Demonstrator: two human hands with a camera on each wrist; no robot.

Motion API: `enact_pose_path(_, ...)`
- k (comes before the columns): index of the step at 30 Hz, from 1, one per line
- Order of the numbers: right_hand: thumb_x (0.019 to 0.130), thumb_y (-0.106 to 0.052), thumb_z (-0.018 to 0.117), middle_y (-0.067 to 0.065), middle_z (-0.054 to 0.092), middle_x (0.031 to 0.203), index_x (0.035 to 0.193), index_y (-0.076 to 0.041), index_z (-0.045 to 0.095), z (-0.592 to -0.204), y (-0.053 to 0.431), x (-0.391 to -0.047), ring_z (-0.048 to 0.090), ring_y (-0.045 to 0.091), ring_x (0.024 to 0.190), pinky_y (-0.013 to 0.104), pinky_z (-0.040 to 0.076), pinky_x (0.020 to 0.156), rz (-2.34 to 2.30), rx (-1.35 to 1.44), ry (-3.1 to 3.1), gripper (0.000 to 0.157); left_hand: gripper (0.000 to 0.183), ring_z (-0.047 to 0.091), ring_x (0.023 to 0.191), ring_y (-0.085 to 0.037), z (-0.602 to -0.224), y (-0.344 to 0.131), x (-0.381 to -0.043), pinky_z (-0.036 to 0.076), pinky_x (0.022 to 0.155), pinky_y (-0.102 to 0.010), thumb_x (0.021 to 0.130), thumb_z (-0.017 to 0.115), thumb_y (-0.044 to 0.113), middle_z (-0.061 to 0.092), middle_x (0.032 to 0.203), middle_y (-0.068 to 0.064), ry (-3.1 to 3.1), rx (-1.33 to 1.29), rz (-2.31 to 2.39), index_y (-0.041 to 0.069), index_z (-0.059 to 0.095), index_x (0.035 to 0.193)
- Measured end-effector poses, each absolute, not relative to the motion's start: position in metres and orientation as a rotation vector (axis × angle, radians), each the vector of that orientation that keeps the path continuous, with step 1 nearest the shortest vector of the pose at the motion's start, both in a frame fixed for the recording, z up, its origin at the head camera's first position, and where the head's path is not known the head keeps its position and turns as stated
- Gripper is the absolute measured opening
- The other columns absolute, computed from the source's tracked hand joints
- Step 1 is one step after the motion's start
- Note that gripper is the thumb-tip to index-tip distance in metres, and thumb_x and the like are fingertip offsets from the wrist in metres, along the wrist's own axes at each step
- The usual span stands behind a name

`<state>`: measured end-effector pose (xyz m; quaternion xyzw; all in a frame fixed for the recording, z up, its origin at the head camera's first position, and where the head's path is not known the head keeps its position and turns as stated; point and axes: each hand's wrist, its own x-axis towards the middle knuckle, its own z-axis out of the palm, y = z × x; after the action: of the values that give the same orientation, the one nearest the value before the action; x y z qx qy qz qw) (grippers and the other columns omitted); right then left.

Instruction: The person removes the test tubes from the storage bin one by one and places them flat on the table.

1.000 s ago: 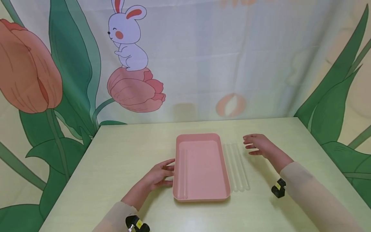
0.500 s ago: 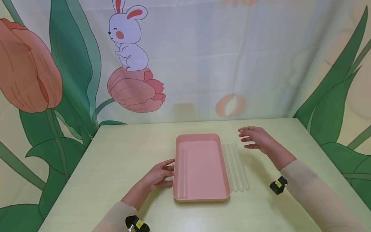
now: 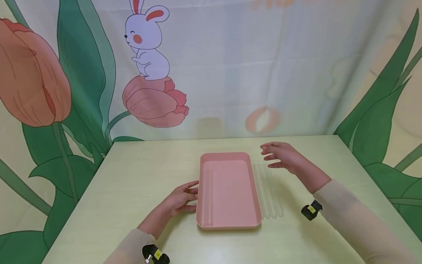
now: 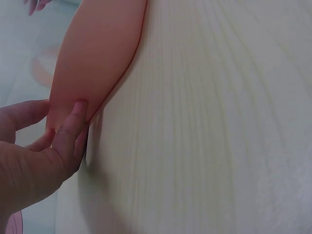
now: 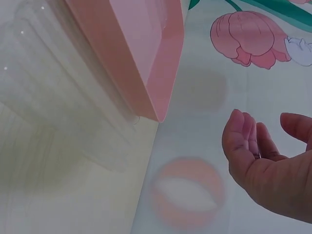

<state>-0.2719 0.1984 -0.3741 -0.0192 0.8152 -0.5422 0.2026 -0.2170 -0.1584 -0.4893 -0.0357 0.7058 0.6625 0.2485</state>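
Note:
A pink rectangular tray [image 3: 235, 198] lies lengthwise on the table. Two clear tubes [image 3: 207, 198] with rounded near ends rest inside it along its left wall. My left hand [image 3: 179, 200] touches the tray's left side; in the left wrist view its fingertips [image 4: 80, 108] lie against the outer wall. Beside the tray's right wall, several clear tubes [image 3: 271, 200] lie side by side on the table. Over their far ends my right hand [image 3: 281, 156] hovers with parted fingers and holds nothing. In the right wrist view, that hand [image 5: 273, 175] is apart from both tray and tubes.
A pale wood-grain table [image 3: 132, 168] carries everything. Behind its far edge hangs a curtain [image 3: 224, 73] printed with a rabbit and tulips. Black wrist cameras [image 3: 311, 209] sit at both sleeves.
My right hand has moved left and farther back, from right of the loose tubes to over their far ends. My left hand, the tray and the tubes have stayed in place.

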Motion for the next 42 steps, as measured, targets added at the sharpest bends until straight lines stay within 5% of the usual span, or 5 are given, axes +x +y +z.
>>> enact_pose_path(18,0.106,-0.025,0.049,0.027,0.046,0.153,0.154,0.001,0.04,-0.372,0.16,-0.276,0.061,0.025,0.122,0.036,0.058,0.097,-1.486,-0.156,2.133,0.055,0.064,0.067,0.11,-0.019,-0.488,-0.157,-0.216,0.063,0.076,-0.033,0.099,0.052,-0.005,0.045,0.156,-0.028,1.928,-0.118,1.803,0.005,0.033,0.16)
enact_pose_path(42,0.103,-0.022,0.052,0.026,0.048,0.151,0.148,0.002,0.046,-0.397,0.1,-0.281,0.053,0.04,0.136,0.041,0.057,0.1,-1.541,-0.105,1.962,0.051,0.064,0.068,0.11,-0.02,-0.489,-0.157,-0.216,0.062,0.076,-0.033,0.099,0.051,-0.006,0.043,0.157,-0.029,1.924,-0.117,1.813,0.004,0.032,0.16)
